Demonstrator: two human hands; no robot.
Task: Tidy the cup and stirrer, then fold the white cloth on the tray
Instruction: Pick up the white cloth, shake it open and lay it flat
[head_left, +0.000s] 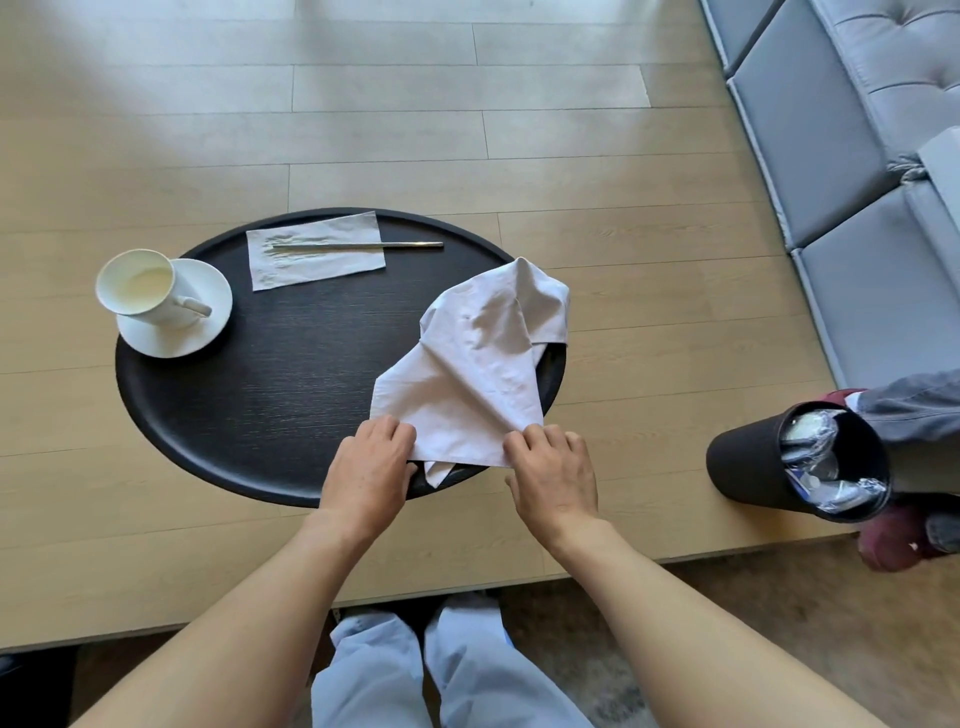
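Head view looks down on a wooden table (363, 130) with a round black tray (270, 364) in the middle. Both hands sit at the tray's 5 o'clock edge, pinching the near edge of the white cloth (478, 353). Left hand (369, 473) grips the near-left part of that edge, fingers curled over it; right hand (553, 470) grips the near-right corner, fingertips closed on the fabric. Cloth is crumpled and bunched, spreading from the hands up toward 3 o'clock, and its far end hangs over the tray rim there.

Cup (143, 283) stands on its saucer (176, 312) at 9 o'clock, saucer partly over the tray rim, pale liquid inside. Stirrer (358, 245) lies flat at 12 o'clock, one end on a small paper napkin (317, 257). Black bin (800, 462) with wrappers stands off the tray toward 3 o'clock, at the table's edge.

Judged step: cup and stirrer look tidied, so the cloth fold is starting. Next move likely calls for pulling the cloth flat and square on the tray, smoothing the bunched far end, then bringing one edge over to meet the other. Risk: far end sliding off the rim.
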